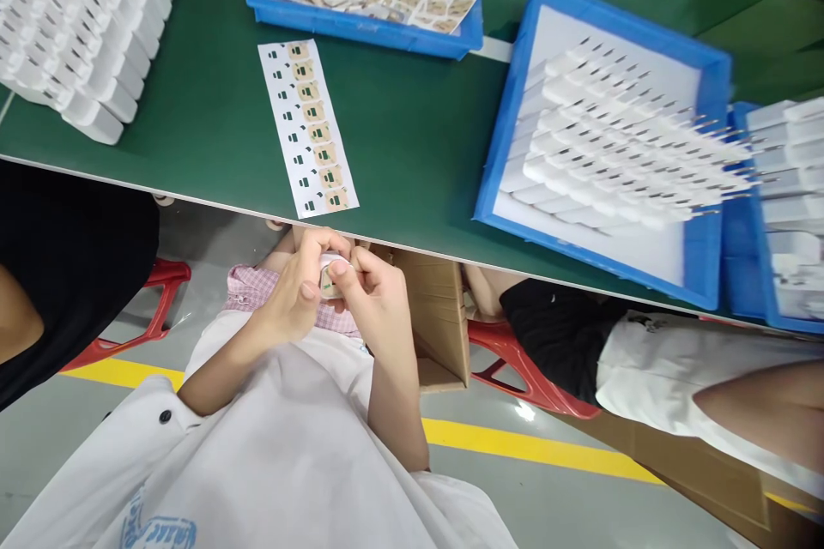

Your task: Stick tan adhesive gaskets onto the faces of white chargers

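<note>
Just off the table's front edge, my left hand (293,296) and my right hand (381,296) meet over my lap. Between them is a small white plastic piece (330,281) with a tan, green-marked sticker on its face. My left fingers curl around its far side. The right thumb presses on the sticker side, and the other right fingers are bent behind. Most of the piece is hidden by the fingers, so its full shape does not show. On the table beyond the hands lies a sticker sheet (307,133) with one column of tan stickers and one of cut-out gaps.
A blue tray (386,36) of sticker sheets stands at the back. Right of it, another blue tray (495,150) carries rows of white parts (598,163) with metal pins. More pinned white parts (90,34) stand at left. People sit on both sides; a cardboard box (441,317) is below.
</note>
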`<state>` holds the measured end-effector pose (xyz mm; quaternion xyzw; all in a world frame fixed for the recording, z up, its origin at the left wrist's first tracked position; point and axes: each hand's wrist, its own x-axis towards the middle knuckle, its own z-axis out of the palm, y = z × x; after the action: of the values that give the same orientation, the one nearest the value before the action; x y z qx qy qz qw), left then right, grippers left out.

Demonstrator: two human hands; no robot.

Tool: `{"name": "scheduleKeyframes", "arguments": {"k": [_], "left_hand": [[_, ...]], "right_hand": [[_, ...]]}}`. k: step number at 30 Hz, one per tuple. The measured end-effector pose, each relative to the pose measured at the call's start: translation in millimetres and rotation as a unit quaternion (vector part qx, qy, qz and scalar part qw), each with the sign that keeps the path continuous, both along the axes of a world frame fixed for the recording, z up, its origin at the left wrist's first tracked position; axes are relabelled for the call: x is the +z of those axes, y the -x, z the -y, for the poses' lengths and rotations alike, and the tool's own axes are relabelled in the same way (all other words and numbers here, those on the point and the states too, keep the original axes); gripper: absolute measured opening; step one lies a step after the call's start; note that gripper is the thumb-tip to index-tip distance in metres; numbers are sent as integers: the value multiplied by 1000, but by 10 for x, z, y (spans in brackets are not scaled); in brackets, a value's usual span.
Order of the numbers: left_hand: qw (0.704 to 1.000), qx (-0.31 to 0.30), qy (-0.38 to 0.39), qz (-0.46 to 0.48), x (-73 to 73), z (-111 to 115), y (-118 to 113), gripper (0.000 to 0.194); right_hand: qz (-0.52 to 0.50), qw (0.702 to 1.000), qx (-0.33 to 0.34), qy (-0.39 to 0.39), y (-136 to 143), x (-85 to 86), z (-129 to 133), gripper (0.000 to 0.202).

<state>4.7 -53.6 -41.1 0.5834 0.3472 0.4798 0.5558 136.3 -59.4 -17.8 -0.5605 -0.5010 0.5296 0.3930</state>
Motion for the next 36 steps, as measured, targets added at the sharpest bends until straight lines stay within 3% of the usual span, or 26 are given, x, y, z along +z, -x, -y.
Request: {"name": "scheduleKeyframes", "arguments": {"k": [3,6,12,18,23,27,30,33,36], "left_hand": [[998,0,34,60,-8,-2,-1,63],[997,27,21,70,-17,-11,-7,59],[999,51,2,11,4,-50,30,52],[996,66,37,42,18,-107,6,31],[989,121,58,62,-5,-141,-68,30],[990,136,19,6,36,-155,-194,27],[990,106,-56,-78,55,-177,-353,22],[948,51,-211,-232,63,-208,-519,19],[892,-26,-326,-312,63,-253,-623,32]], "right_hand": [[-73,996,54,12,-48,-13,-19,53],[-129,988,80,17,-92,-41,-32,54],[25,997,58,-48,-66,44,-30,53],[-164,979,117,15,-171,-22,-68,41],[-271,959,73,26,-163,-242,-2,44],[-303,949,22,86,-80,-419,34,66],[-375,918,-65,111,-49,-421,16,67],[-449,875,-135,121,-126,-334,34,60],[-426,886,-176,58,-420,-232,50,52]]}}
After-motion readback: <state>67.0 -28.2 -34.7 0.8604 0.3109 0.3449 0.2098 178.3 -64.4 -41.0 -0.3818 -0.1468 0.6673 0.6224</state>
